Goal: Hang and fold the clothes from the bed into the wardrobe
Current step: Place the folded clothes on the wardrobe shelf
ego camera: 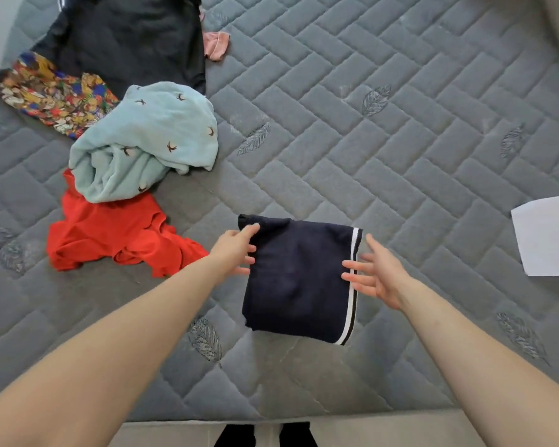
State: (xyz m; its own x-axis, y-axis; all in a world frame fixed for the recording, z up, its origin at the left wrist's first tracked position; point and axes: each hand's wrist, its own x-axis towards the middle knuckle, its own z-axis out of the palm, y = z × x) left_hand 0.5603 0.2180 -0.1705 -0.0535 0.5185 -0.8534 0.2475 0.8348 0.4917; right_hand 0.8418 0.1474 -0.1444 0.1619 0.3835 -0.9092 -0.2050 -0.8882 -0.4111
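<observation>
A folded navy garment (pixel 296 279) with a white and black stripe down its right edge lies on the grey quilted mattress (pixel 384 140). My left hand (pixel 236 250) touches its left edge, thumb over the top left corner and fingers straight against the cloth. At the striped right edge my right hand (pixel 376 275) is spread open, fingertips reaching the stripe. To the left lies a pile of loose clothes: a red garment (pixel 110 237), a light blue one with small dark motifs (pixel 149 140), a colourful printed one (pixel 49 95), a black one (pixel 129 37) and a small pink piece (pixel 217 45).
A white sheet of paper (pixel 549 235) lies at the right edge of the mattress. The mattress's near edge runs along the bottom, with my dark shoes (pixel 262 435) on the floor below it. Bare mattress stretches to the right and far side.
</observation>
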